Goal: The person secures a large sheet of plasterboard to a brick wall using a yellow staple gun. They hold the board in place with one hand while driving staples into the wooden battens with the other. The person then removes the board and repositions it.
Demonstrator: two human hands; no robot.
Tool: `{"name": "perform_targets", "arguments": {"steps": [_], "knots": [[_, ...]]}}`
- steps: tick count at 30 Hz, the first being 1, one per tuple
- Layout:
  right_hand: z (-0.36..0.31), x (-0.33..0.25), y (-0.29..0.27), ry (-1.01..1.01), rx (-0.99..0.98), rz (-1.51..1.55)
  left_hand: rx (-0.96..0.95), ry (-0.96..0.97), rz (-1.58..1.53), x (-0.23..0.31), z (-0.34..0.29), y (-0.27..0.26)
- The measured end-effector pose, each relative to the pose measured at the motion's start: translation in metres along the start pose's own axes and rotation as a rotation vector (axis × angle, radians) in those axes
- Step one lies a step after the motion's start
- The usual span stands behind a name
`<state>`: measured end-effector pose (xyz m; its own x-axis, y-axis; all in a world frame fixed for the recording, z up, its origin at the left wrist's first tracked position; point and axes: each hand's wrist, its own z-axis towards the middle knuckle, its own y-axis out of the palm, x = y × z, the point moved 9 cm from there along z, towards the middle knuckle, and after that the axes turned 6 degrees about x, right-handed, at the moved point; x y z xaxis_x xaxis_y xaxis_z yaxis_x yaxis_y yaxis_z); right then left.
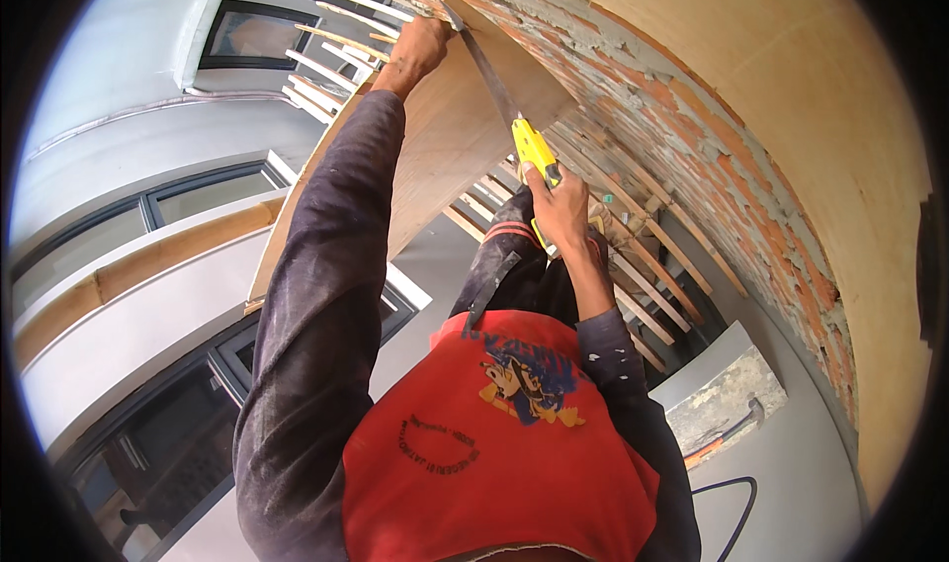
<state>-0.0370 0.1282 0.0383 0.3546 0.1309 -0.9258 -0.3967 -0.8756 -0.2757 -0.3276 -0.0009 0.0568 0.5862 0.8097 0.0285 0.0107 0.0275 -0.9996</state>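
My right hand (560,206) is wrapped round the yellow handle (535,150) of a handsaw. The saw's long grey blade (486,71) points up and away, lying across the far part of a large plywood sheet (445,127). At the sheet's far left edge, close to the blade's far end, my left hand (420,50) is closed on the board, its fingertips partly hidden. The sheet slopes down toward the left, below my outstretched left arm. Whether the teeth are in the wood cannot be made out.
A rough brick wall (682,132) with mortar runs along the right. Wooden slats (652,246) lie below, with gaps between them. A hammer (736,419) rests on a ledge at lower right, near a black cable (746,503). A bamboo pole (148,270) and windows are at left.
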Motion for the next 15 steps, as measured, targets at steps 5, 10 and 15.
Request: {"name": "perform_targets", "arguments": {"steps": [5, 10, 15], "knots": [[0.004, -0.008, 0.003, 0.016, -0.029, 0.009, -0.002, 0.026, -0.050, -0.008, -0.001, -0.002], [0.011, -0.024, -0.004, 0.033, -0.040, -0.016, 0.027, 0.028, 0.037, -0.005, -0.003, 0.005], [-0.006, -0.009, -0.019, 0.089, -0.115, -0.026, 0.036, 0.021, -0.013, -0.010, -0.005, -0.005]]}}
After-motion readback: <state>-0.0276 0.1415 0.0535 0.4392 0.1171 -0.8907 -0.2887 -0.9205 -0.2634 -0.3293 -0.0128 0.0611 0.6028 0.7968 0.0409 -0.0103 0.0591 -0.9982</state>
